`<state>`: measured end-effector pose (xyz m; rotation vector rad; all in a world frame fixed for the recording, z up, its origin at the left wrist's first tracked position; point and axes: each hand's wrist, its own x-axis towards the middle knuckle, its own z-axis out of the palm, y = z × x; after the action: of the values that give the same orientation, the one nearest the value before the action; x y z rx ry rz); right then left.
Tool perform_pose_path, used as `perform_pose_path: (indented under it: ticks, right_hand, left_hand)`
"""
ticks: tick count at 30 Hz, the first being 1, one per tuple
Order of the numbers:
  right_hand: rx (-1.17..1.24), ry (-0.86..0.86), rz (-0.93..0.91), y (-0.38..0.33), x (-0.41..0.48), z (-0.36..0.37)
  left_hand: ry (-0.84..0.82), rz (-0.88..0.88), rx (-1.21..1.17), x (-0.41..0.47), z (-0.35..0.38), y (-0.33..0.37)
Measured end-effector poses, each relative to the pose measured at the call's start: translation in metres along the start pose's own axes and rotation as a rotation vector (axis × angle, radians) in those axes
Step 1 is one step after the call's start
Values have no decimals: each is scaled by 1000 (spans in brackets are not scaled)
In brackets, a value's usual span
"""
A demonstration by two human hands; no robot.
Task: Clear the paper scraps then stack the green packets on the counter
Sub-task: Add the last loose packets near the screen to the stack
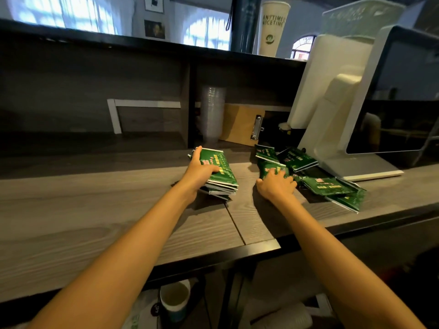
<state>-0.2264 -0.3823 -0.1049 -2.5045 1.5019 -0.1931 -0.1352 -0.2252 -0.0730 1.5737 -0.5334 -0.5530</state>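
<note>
Green packets [330,186] lie loose on the surface [95,210], scattered to the right of and just beyond the right hand [276,185], by the foot of the white screen stand [332,115]. That hand rests on the nearest one with its fingers bent, but I cannot tell whether it pinches it. The left hand [199,170] grips the stack [221,173] further left, its long axis running near to far. The right hand is nearer the loose packets, so the next one likely travels leftward.
</note>
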Motion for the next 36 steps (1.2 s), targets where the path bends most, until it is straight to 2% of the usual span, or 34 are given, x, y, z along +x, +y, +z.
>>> perform_pose_path:
  ticks: [6,10,15,21,27,28,30,32,34,36]
  right_hand:
    - [86,169,-387,-24,-19,1]
    - [112,260,-440,-45,-25,2]
    - [224,374,-526,-72,-26,0]
    - [302,203,-826,-108,-29,26]
    - [557,-55,-965,-106,-36,24]
    - [629,-80,-966,-104,-37,21]
    - [796,-78,-844,-98,-37,13]
    - [838,100,-619,-89,-26,6]
    - [559,283,-366,-74,-4,3]
    - [190,204,-109,-59,11,6]
  left_hand:
    - [68,-1,-1,3,-13,-4]
    - [155,35,14,9,-34,-4]
    - [208,-1,24,19,-59,-7]
    - [247,-23,-64,25,-70,-19]
    - [145,-90,-155,25,-76,-16]
    - [141,-87,-141,25,-76,-16]
    - [148,-84,-139,25,-76,-18]
    - [145,-74,-158,25,-75,-17]
    - [134,-49,-159,24,-73,-18]
    - [108,-19,-135,23,-68,-18]
